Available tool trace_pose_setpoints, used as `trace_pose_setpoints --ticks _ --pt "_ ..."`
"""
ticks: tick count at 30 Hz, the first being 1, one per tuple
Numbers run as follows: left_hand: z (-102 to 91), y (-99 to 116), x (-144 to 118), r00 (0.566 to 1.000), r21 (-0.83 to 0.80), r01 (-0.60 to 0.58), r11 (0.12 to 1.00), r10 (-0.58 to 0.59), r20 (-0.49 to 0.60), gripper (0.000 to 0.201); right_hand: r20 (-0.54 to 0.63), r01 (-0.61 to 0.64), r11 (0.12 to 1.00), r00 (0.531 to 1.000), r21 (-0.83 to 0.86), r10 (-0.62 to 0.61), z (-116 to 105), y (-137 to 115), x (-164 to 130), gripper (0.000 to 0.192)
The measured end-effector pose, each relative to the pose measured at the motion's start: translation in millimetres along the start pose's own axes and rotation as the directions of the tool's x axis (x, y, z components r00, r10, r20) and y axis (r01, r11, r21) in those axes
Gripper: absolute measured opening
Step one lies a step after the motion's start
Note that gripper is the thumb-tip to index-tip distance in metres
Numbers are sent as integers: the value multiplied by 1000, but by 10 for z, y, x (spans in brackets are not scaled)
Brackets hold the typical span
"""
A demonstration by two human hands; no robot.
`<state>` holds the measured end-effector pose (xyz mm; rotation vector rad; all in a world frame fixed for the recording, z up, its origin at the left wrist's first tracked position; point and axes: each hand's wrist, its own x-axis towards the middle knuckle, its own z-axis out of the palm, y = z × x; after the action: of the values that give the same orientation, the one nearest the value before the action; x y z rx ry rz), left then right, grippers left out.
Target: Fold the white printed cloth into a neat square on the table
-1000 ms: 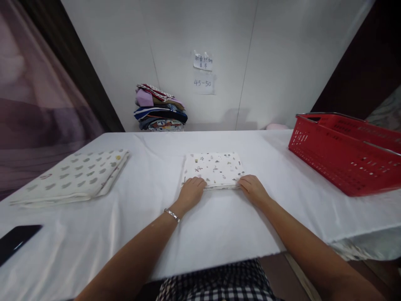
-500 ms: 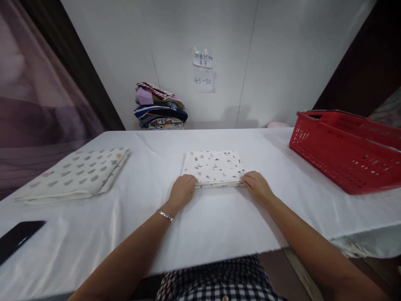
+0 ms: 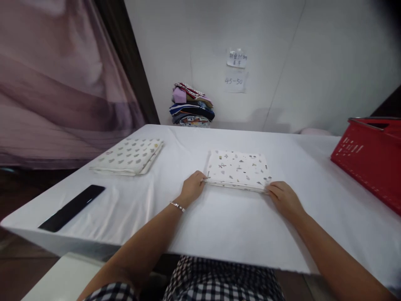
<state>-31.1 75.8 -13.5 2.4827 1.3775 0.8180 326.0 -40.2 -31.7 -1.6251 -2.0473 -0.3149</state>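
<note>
While the left hand (image 3: 192, 187) pinched a white, patterned cloth rectangle (image 3: 238, 169) at eight o'clock, the right hand (image 3: 285, 200) pinched it at four.

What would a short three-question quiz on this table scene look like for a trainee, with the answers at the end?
1. What is written on the lower paper note?
2. True or false: the left hand and the right hand are at the far edge of the folded white printed cloth between them.
3. What colour is the basket? a) blue b) green c) red

Key: 1. 45-50. 2. False; they are at its near corners. 3. c.
</note>
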Motion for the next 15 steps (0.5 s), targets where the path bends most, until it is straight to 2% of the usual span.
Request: trace_pose_setpoints --ticks 2,4,6,10,13,15 --pt "-17 -47 -12 988 -71 156 985 -157 -10 18 15 -40 999 999 20 40 -5 -13 -4 30" --pt "-37 -75 -19 949 -150 312 938 -316 2 16 26 -88 995 996 39 87 -19 -32 -12 30" --pt "-49 -67 -20 911 -236 407 882 -412 31 14 53 -136 989 990 62 132 -44 -56 -22 29" --pt "-11 19 6 908 -359 410 839 -412 74 25 78 -292 935 956 203 282 -106 -103 -32 32" --pt "68 63 56 910 -384 408 828 -400 105 28 33 -451 839 886 304 463 -108 -110 -11 38" --pt "122 59 87 910 -382 411 828 -398 118 25 33 -518 796 843 313 536 -77 -91 17 42"
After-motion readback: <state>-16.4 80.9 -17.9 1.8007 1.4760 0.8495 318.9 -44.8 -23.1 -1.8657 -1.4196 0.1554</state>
